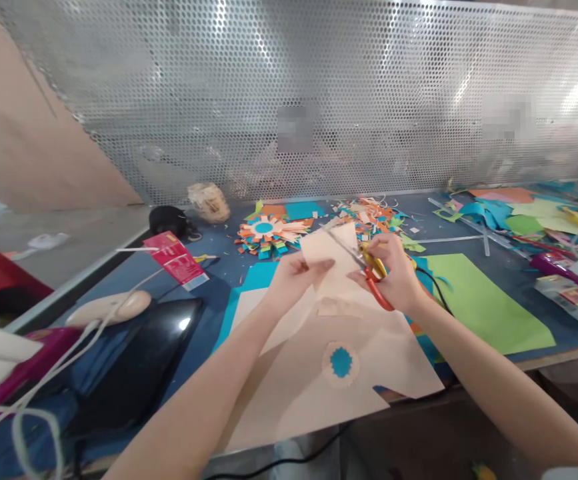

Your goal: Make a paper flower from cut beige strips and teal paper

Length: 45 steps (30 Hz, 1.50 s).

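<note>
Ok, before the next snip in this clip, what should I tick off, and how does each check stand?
1. Left hand grips the peach paper piece: ok, pinched at its left side.
2. Right hand holds the scissors by the handles: ok.
3. Blades on the paper piece: ok, they lie across its upper right.
4. Left fingers clear of the blades: ok, a gap shows.
5. Blades open or closed: cannot tell.
6. Black cable away from the blades: ok, it runs behind the right wrist.
</note>
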Motion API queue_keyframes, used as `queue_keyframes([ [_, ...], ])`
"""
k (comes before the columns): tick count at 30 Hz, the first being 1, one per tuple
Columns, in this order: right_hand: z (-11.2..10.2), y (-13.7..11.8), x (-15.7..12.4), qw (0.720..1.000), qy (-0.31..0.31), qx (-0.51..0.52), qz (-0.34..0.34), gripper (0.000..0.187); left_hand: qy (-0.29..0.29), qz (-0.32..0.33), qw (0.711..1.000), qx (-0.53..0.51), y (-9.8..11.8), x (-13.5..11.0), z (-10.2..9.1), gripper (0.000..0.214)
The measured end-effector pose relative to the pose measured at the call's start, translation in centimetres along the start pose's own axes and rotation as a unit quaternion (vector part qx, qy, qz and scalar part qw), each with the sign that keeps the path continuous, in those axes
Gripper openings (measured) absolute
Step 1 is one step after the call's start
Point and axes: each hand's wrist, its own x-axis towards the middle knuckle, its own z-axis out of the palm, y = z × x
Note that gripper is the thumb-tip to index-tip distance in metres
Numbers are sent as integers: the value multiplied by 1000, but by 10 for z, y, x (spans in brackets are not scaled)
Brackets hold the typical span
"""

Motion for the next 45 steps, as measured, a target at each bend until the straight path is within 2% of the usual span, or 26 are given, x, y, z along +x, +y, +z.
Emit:
queue_keyframes([
  [5,-5,-4,-5,997,-43,53,42,39,106,51,989,-95,0,-1,-2,22],
  [9,-9,-6,-8,993,-90,-19,74,50,160,69,971,-161,3,-3,1,17],
  [11,-9,-9,-9,990,-98,-41,94,55,159,68,970,-169,5,-5,4,14],
  [18,-10,-19,-9,980,-129,-29,150,54,162,67,971,-165,10,-11,8,16],
  [27,-8,-22,-10,972,-135,4,191,56,187,112,973,-76,9,-12,8,25],
  [45,-9,-22,-11,976,-125,-21,179,56,187,102,976,-50,7,-13,10,29],
])
